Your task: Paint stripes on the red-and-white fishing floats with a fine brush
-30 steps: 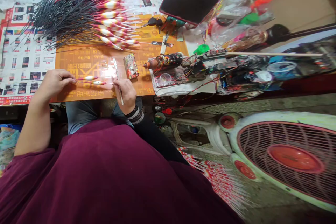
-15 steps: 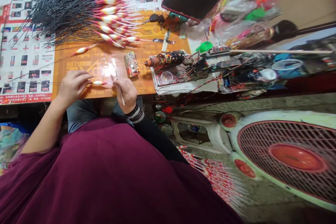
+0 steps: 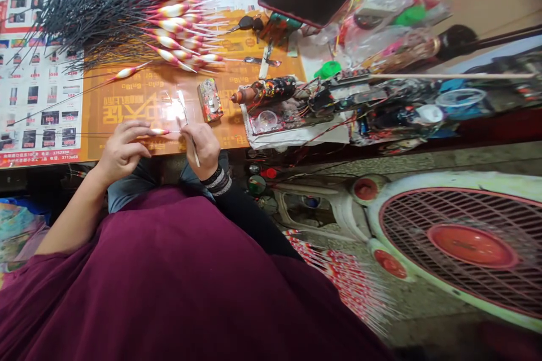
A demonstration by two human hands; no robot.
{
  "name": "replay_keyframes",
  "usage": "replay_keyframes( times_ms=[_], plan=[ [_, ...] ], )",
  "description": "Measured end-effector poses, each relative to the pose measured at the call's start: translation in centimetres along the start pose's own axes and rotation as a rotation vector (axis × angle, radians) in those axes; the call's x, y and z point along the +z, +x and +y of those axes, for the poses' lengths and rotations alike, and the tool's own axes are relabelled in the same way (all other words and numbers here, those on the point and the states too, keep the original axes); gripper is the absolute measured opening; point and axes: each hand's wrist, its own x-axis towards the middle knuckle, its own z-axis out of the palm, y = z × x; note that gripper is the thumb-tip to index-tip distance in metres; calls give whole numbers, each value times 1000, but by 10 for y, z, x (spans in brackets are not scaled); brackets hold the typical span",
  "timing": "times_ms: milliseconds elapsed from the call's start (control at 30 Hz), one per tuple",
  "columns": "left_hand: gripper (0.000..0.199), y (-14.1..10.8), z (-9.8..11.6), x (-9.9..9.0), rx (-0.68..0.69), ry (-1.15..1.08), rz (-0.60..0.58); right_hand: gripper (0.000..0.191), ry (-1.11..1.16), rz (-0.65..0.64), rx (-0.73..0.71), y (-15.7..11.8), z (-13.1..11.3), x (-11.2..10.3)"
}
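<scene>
Left hand (image 3: 122, 149) now nearer right hand (image 3: 202, 149), float (image 3: 160, 132) between, table edge (image 3: 169, 150) close

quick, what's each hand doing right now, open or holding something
Left hand: open, thumb and fingers parted, beside a white-and-red spindle-shaped float; contact unclear.
Right hand: closed, holding a thin, straight white stick.

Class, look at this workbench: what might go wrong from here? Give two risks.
1. The thin white stick in the right hand might scratch or knock the painted float beside the left hand.
2. The loose float lies unheld on the orange sheet, so a brush might roll it.
</scene>
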Motion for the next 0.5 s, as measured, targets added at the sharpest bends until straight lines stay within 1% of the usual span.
replay_keyframes(
  times_ms=[67, 133, 200, 233, 267, 333, 400, 433, 467, 500],
  plan=[
    [30, -7, 5, -5, -4, -14, 17, 23, 9, -2, 0, 0, -1, -1],
    [28, -14, 8, -7, 13, -28, 83, 23, 1, 11, -9, 0, -2, -1],
    [25, -18, 8, -4, 54, -55, 142, 22, -11, 24, -12, 0, -3, -2],
    [24, -19, 9, -2, 71, -62, 148, 21, -15, 27, -13, 1, -4, -2],
    [23, -21, 9, 1, 80, -60, 133, 21, -16, 30, -17, 1, -4, -2],
    [24, -23, 13, 7, 108, -59, 50, 21, -6, 45, -39, 1, -3, -1],
    [26, -26, 18, 9, 196, -119, -61, 21, 6, 59, -62, 1, -2, -1],
    [29, -26, 21, 7, 233, -151, -91, 21, 11, 62, -66, 1, -2, -1],
    [31, -27, 22, 5, 241, -159, -77, 21, 15, 61, -65, 1, -2, -1],
    [33, -27, 22, 1, 214, -126, -21, 21, 21, 60, -62, 1, -1, -2]
  ],
)
